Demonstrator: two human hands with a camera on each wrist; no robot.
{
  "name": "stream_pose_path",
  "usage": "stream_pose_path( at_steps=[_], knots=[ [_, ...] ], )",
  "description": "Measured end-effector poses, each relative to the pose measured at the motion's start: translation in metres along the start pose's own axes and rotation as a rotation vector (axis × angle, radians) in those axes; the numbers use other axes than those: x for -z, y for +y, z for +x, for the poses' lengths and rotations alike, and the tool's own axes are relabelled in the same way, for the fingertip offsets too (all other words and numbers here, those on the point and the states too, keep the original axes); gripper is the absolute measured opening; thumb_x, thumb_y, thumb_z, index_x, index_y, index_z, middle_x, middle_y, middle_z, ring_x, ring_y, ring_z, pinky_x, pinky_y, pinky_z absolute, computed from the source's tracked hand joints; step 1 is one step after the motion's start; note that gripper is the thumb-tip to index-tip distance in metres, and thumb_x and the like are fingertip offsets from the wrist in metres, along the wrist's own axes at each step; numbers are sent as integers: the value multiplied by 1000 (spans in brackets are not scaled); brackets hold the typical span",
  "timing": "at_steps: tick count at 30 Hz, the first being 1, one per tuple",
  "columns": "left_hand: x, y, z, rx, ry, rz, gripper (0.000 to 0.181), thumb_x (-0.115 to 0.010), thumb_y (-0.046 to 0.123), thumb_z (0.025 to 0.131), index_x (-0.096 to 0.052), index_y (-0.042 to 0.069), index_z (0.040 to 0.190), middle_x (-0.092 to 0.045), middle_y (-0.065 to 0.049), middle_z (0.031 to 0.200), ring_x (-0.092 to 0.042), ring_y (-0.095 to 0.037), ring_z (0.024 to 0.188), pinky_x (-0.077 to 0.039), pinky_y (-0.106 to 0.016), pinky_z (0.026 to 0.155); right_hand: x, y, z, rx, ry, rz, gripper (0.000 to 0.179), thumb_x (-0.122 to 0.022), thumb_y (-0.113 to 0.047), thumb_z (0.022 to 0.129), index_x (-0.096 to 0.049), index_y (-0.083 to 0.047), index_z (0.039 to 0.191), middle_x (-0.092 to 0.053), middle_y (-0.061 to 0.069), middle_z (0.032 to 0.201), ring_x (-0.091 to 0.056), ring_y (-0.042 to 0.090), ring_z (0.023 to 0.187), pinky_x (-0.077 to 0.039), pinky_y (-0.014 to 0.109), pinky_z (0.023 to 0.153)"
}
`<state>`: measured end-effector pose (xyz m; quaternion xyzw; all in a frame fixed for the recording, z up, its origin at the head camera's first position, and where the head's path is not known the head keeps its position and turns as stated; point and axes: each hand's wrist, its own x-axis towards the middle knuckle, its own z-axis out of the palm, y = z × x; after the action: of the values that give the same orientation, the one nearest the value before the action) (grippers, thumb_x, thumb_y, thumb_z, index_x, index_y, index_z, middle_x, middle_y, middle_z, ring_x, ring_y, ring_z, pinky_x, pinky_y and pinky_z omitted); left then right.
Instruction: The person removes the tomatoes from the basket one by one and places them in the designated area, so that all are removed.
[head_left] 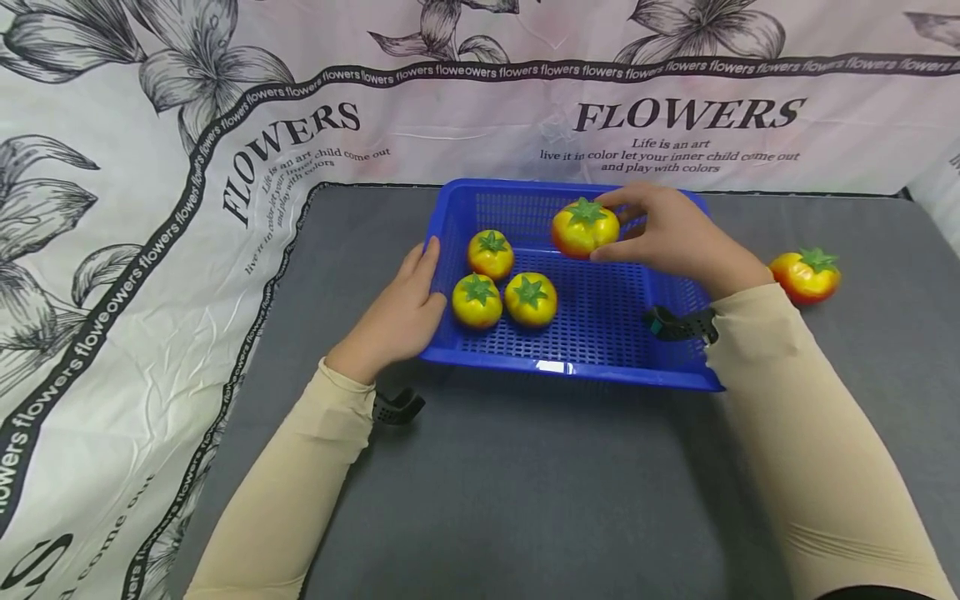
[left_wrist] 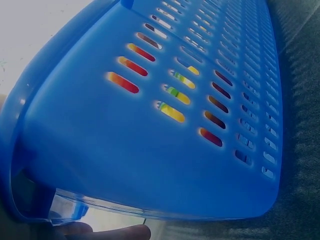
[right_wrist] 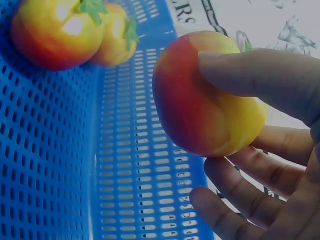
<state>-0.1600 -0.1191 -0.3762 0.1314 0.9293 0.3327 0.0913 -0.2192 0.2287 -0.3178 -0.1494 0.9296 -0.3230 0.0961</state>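
Right hand [head_left: 675,237] grips a tomato [head_left: 586,228] between thumb and fingers, above the blue basket [head_left: 570,367]. Left hand [head_left: 397,312] is flat and relaxed against the basket's outer left wall. Three tomatoes [head_left: 502,283] sit inside between the hands; one more tomato [head_left: 806,275] on the desk [head_left: 525,483] just right of the right wrist.

left hand [left_wrist: 107,231]: mostly cut off, left wrist view | basket [left_wrist: 150,125]: fruits hidden behind wall

Glossy perforated plastic basket [head_left: 675,379], matt grey felt-like mat [head_left: 525,500]
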Motion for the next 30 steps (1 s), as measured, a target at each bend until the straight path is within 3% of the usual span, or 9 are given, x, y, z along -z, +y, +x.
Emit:
stream_pose_path(
  at_steps=[4, 9, 16, 20, 30],
  knots=[
    [3, -2, -2, 10, 7, -3, 73, -39, 22, 106, -4, 13, 170, -2, -9, 177, -16, -30, 161, -18, -49, 129, 1, -2, -2, 14, 7, 0, 73, -88, -30, 86, -59, -4, 147, -58, 16, 138, -62, 37, 118, -56, 42, 92],
    [3, -4, -3, 21, 13, -10, 73, -38, 23, 106, -4, 15, 170, -1, -7, 177, -15, -29, 161, -18, -49, 129, 5, 0, -8, 12, 29, -1, 72, -88, -30, 86, -59, -3, 146, -58, 16, 135, -63, 39, 117, -53, 20, 82],
    [0, -2, 2, 11, -14, 8, 73, -38, 24, 107, -2, 15, 170, -1, -10, 177, -15, -30, 161, -19, -49, 129, 13, 11, -23, -17, 62, -37, 77, -88, -35, 86, -57, -3, 149, -58, 19, 141, -61, 44, 120, -51, 28, 85],
    [1, -1, 3, 19, -10, 18, 73, -39, 23, 107, -3, 15, 170, -2, -10, 177, -17, -31, 160, -19, -49, 128, 19, 15, -31, -26, 77, -24, 78, -88, -36, 87, -56, -4, 150, -58, 19, 140, -61, 43, 120, -45, 13, 77],
    [1, 0, 2, 14, -16, 4, 73, -38, 23, 107, -2, 14, 170, -1, -11, 177, -17, -32, 160, -19, -50, 128, 25, 19, -46, -53, 117, -9, 73, -87, -34, 88, -59, -2, 148, -59, 20, 137, -63, 44, 114, -43, 7, 73]
  ],
)
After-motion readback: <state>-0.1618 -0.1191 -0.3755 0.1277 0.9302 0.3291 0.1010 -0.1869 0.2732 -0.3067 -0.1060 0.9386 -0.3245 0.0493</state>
